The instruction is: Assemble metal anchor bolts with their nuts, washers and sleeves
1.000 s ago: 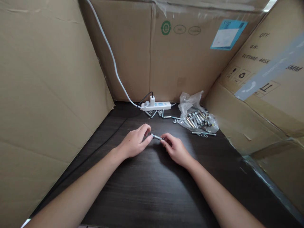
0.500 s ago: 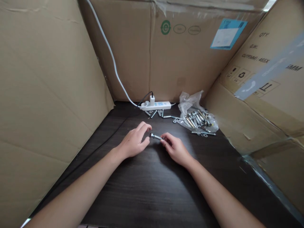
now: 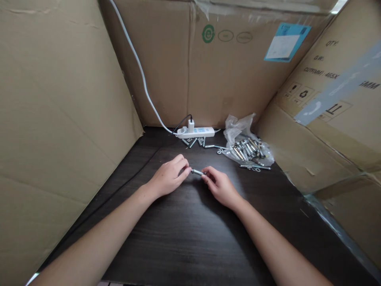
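Between my two hands an expansion bolt (image 3: 197,172) with a metal sleeve lies nearly level, just above the dark tabletop. My right hand (image 3: 219,186) pinches its right end between thumb and fingers. The thumb and fingertips of my left hand (image 3: 169,174) are closed round the left end, where the nut sits. The fingers hide that nut, and the bolt's right tip is covered too.
At the back right, a clear plastic bag (image 3: 238,129) holds several expansion bolts (image 3: 248,149). Loose bolt parts and washers (image 3: 219,151) lie before a white power strip (image 3: 202,132). A black cable (image 3: 139,169) crosses the left side. Cardboard walls (image 3: 160,71) enclose the table (image 3: 178,242).
My left hand's fingers have closed from an open curl onto the nut end of the expansion bolt. My right hand has barely moved and keeps its pinch.
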Demonstrator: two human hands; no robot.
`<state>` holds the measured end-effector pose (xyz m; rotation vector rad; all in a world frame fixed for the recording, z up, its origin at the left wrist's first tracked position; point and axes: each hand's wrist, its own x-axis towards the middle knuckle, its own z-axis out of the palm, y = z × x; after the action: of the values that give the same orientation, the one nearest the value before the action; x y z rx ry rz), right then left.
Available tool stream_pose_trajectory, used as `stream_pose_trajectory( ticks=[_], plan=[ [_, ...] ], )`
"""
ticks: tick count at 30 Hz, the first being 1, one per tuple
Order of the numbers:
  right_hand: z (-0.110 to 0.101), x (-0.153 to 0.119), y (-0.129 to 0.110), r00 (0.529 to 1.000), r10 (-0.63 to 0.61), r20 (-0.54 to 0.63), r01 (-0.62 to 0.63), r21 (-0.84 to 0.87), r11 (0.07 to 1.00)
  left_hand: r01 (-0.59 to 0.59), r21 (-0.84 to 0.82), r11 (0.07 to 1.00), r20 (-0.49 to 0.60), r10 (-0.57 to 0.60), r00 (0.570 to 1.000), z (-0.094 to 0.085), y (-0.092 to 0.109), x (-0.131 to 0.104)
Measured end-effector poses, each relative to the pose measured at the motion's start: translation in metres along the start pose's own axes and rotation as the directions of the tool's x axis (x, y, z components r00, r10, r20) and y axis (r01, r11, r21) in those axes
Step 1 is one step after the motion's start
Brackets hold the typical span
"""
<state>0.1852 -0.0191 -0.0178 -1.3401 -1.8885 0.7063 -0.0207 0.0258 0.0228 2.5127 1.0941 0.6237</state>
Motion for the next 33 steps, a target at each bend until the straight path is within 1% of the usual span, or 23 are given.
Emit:
stream_pose_trajectory(
  ticks=[6, 15, 17, 20, 22, 25, 28, 31, 33],
  plan=[
    [-0.0001, 0.0001, -0.0007, 1.0, -0.003, 0.0, 0.003, 0.006, 1.0, 0.02, 0.01, 1.0, 0.003, -0.02, 1.0, -0.0001, -0.0003, 0.0007],
    [-0.0011, 0.0001, -0.0025, 1.0, 0.008, 0.002, -0.008, -0.001, 1.0, -0.014, -0.053, 0.998, 0.016, 0.014, 1.0, -0.0016, 0.0036, -0.0029],
    [-0.0011, 0.0, -0.0024, 1.0, 0.007, 0.001, -0.007, 0.002, 1.0, -0.011, -0.057, 0.998, -0.001, 0.011, 1.0, -0.0026, 0.0039, -0.0033],
    [-0.0007, -0.0001, -0.0017, 1.0, 0.007, 0.0, -0.007, -0.002, 1.0, 0.021, -0.041, 0.999, -0.045, -0.022, 0.999, -0.0027, 0.0027, -0.0019],
    [-0.0004, -0.0002, -0.0012, 1.0, 0.006, 0.002, -0.006, 0.001, 1.0, 0.04, -0.022, 0.999, -0.054, -0.041, 0.998, -0.0017, 0.0012, -0.0005],
    [-0.0001, -0.0003, -0.0007, 1.0, 0.005, 0.008, -0.005, 0.008, 1.0, 0.028, -0.004, 1.0, -0.01, -0.028, 1.0, 0.0005, -0.0003, 0.0001],
    [-0.0002, -0.0003, -0.0007, 1.0, 0.002, 0.008, -0.003, 0.007, 1.0, -0.008, -0.038, 0.999, 0.017, 0.008, 1.0, 0.0013, 0.0002, -0.0021],
    [-0.0007, 0.0, -0.001, 1.0, 0.004, 0.008, -0.004, 0.004, 1.0, -0.03, -0.066, 0.997, -0.025, 0.029, 0.999, 0.0002, 0.0014, -0.0043],
    [-0.0009, 0.0001, -0.001, 1.0, 0.002, 0.009, -0.002, 0.002, 1.0, -0.023, -0.055, 0.998, -0.052, 0.02, 0.998, -0.0006, 0.0013, -0.0039]
  ],
)
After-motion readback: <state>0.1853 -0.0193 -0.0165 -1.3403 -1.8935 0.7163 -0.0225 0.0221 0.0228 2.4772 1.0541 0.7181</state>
